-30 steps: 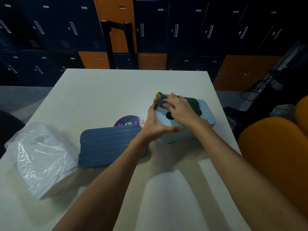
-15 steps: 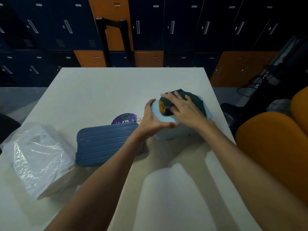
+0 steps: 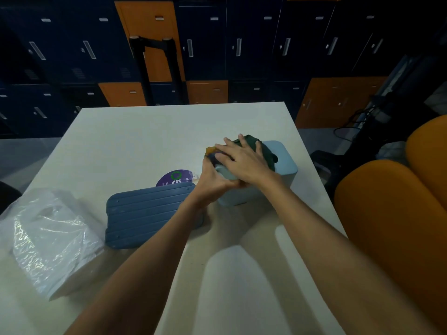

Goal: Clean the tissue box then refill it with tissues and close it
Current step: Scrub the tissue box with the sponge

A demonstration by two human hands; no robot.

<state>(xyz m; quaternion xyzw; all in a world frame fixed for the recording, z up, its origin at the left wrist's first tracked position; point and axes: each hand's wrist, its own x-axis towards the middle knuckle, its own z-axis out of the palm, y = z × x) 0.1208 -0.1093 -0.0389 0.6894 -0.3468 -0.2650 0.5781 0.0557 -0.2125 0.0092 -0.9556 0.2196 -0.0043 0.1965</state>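
A light blue tissue box [image 3: 281, 163] stands on the white table [image 3: 145, 136], right of centre. My right hand [image 3: 244, 160] presses a dark green cloth [image 3: 254, 147] flat on the box's top with straight fingers. My left hand [image 3: 212, 180] grips the box's near left corner. The box's dark blue ribbed lid [image 3: 145, 213] lies flat to the left. A pack of white tissues in clear plastic [image 3: 48, 235] sits at the table's left edge.
A round purple sticker or disc [image 3: 175, 177] lies behind the lid. Orange seats [image 3: 391, 213] stand close on the right. Blue and orange lockers and a black stand [image 3: 154, 68] are beyond the far table edge.
My right hand has slid the cloth back toward the box's left end after a sweep to the right. My left hand keeps its hold on the box corner.
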